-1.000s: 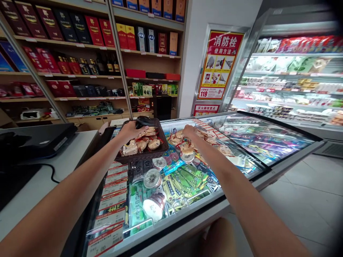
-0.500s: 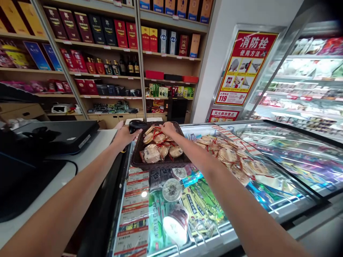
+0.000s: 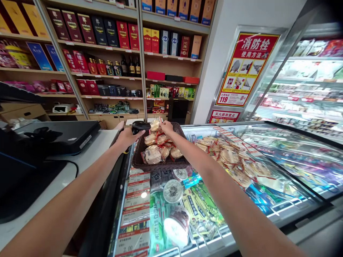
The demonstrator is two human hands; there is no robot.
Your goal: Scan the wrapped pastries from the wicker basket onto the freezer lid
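A black handheld barcode scanner (image 3: 140, 125) is gripped in my left hand (image 3: 126, 137), at the left rim of a dark brown woven basket (image 3: 160, 166). My right hand (image 3: 167, 128) pinches a clear, red-edged packet of round crackers (image 3: 155, 125) by its edge, raised at the basket's far side beside the scanner's head. More cracker packets (image 3: 152, 155) lie in the basket. It rests on the glass top of a chest freezer. To its right, a loose pile of similar packets (image 3: 229, 157) is spread on the glass.
Under the freezer glass (image 3: 199, 228) are ice cream tubs and wrapped bars, with price labels (image 3: 134, 223) along the left. A counter with a black flat device (image 3: 66, 137) stands left. Shelves of boxes (image 3: 112, 34) line the back, and a lit refrigerated display (image 3: 313, 85) stands right.
My right hand has lifted a cracker packet up from the basket. The scanner in my left hand has shifted slightly right, closer to the packet.
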